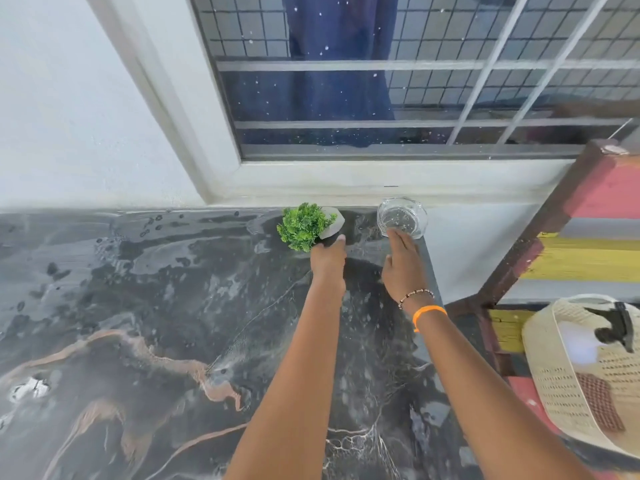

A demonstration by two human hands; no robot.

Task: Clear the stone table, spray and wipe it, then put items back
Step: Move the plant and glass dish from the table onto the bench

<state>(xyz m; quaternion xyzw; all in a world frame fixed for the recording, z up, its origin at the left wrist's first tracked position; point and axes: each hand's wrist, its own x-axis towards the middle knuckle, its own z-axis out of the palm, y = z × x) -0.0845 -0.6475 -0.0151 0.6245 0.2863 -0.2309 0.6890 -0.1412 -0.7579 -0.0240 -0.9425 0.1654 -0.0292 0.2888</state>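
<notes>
since the glass bowl (401, 218) at the bench (173, 306) corner under the window (381, 81) can break and slip, hold its rim; the right hand (403, 265) touches it flat, the left hand (328, 258) grips the light plant pot (311, 226) beside it.

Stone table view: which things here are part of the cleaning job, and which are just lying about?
Part of the job:
stone table
small potted plant
glass bowl
spray bottle
cloth

Just lying about:
woven basket
striped chair
window grille
</notes>
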